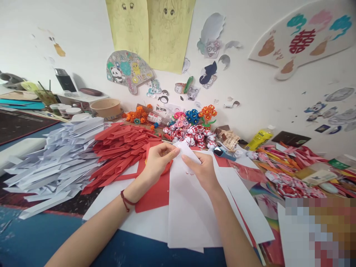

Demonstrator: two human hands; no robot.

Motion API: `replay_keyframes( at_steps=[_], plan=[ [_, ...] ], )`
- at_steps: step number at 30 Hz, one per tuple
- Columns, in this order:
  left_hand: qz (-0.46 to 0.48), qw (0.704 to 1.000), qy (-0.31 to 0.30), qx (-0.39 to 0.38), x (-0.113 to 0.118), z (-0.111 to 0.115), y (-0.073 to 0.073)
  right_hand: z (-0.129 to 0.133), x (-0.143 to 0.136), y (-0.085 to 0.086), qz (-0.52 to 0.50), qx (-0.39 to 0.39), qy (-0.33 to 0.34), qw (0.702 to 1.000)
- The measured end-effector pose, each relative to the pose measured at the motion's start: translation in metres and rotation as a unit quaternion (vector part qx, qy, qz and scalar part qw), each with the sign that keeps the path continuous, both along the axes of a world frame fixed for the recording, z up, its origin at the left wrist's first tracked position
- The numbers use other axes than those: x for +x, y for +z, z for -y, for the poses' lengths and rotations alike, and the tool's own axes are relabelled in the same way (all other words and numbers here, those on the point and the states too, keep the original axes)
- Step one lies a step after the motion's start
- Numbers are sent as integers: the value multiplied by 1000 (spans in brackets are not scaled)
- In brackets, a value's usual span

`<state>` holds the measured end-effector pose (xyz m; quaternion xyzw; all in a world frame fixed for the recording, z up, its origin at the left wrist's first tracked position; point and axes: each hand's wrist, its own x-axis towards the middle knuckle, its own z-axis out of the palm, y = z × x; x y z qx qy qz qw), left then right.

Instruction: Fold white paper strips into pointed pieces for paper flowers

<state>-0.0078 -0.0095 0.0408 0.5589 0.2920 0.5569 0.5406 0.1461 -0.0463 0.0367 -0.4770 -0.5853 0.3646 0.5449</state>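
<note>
My left hand (159, 157) and my right hand (202, 168) meet over the middle of the table, both closed on a small folded strip of white paper (189, 153). The left thumb and fingers pinch its upper left end. The right thumb presses flat on its lower part, with the fingers behind it. Under my hands lie white paper sheets (191, 215) and a red paper sheet (154, 196). Left of my left hand is a pile of folded red paper strips (122, 150). A braided dark red cord circles my left wrist.
Folded white paper strips (61, 155) are heaped at the left. Red-and-white paper flowers (196, 135) and bright small flowers (191, 115) stand along the wall. A yellow bottle (260, 138) and colourful strips (289, 159) lie at the right. A tan bowl (105, 107) sits behind.
</note>
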Motion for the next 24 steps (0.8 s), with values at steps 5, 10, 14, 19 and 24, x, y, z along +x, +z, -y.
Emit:
replay_keyframes(
  at_steps=[5,10,14,19,24],
  plan=[
    [0,1000,3,13,0,1,0,1,-3,1,2,9,-8,1000],
    [-3,1000,-8,9,1,2,1,1,-5,1,-3,34,-31,999],
    [-17,1000,-19,-4,0,4,4,0,-5,0,-1,24,-47,999],
    [-7,1000,-1,-3,-1,2,3,2,-2,0,-17,15,-46,999],
    [-14,1000,5,20,0,0,1,1,0,1,-24,20,-36,999]
  ],
)
